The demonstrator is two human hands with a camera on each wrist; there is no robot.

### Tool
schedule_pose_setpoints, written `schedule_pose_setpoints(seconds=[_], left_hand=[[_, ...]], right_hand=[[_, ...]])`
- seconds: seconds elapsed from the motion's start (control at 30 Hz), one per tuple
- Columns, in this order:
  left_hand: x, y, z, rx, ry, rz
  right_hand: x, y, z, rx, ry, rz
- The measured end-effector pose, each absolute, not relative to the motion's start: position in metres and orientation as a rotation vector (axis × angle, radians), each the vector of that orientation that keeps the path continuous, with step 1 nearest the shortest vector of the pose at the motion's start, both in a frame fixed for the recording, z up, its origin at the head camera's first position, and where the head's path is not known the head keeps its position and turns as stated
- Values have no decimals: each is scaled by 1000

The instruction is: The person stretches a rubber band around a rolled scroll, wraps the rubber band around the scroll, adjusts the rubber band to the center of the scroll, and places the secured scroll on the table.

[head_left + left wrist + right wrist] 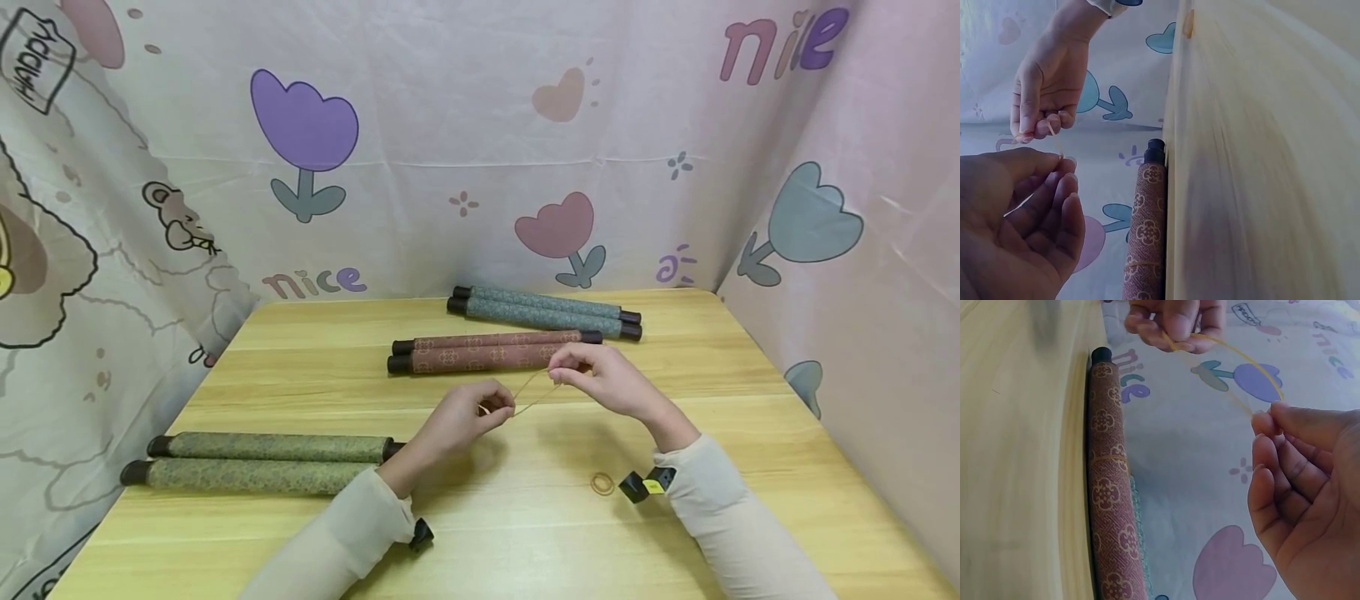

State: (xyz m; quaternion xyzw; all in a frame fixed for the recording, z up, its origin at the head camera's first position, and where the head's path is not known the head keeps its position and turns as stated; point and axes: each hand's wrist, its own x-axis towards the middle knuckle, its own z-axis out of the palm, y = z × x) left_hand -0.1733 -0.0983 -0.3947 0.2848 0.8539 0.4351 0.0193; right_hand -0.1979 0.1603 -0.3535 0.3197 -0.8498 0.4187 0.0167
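Observation:
A thin yellow-orange rubber band [536, 403] spans the gap between both hands above the table. My left hand [474, 410] pinches one end of it between thumb and fingers. The other end is pinched by my right hand [604, 377], a little higher and to the right. Just behind the hands lies a pair of reddish-brown patterned scrolls [472, 355] with dark end knobs; in the right wrist view a band circles the near scroll [1107, 487]. Past my left forearm lie two green scrolls [262, 462] side by side, their right ends partly hidden by that arm.
Two blue-green scrolls [540, 312] lie at the table's back edge. A few loose rubber bands [602, 483] rest on the wooden table [517, 533] near the right wrist's black camera [636, 487]. A printed curtain [420, 100] encloses the back and sides.

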Motion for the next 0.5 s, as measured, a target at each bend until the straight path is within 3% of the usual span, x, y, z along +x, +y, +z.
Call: schedule_pose_setpoints(seconds=[0.5], left_hand=[[-181, -81, -390, 848, 2798, 1090]], right_hand=[[-200, 174, -351, 923, -2557, 1276]])
